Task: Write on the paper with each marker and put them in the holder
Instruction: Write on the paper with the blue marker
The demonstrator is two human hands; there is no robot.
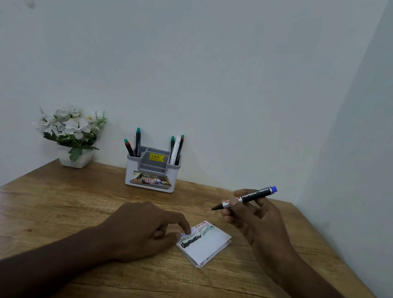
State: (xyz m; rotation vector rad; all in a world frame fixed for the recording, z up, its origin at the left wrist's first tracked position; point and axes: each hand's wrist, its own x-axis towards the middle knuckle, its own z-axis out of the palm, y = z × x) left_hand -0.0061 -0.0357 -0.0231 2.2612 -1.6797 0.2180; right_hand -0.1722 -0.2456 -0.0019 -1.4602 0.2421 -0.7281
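Our left hand [146,229] lies nearest, knuckles up near the middle of the surface [59,206], its fingertips pressing the near-left corner of the paper [205,246]. That folded sheet sits a little right of centre, turned at an angle, and already carries several lines of writing in different colours, one of them heavy and black.

Our right hand [253,220] hovers above the surface just beyond and to the right of the paper, fingers curled round a marker [246,199]. We hold it near its uncapped tip end. Its long axis runs from the dark tip, low and pointing left toward the paper, up to the blue end at the right.

At the far edge, against the wall, stands the holder [152,170], with markers upright in its left and right compartments; its middle compartments look free. It lies ahead and to the left of the marker, well apart. A flower pot [75,156] stands at the far left corner.

We judge the right hand the nearer one for either move: down-left to write, or forward-left to the holder.
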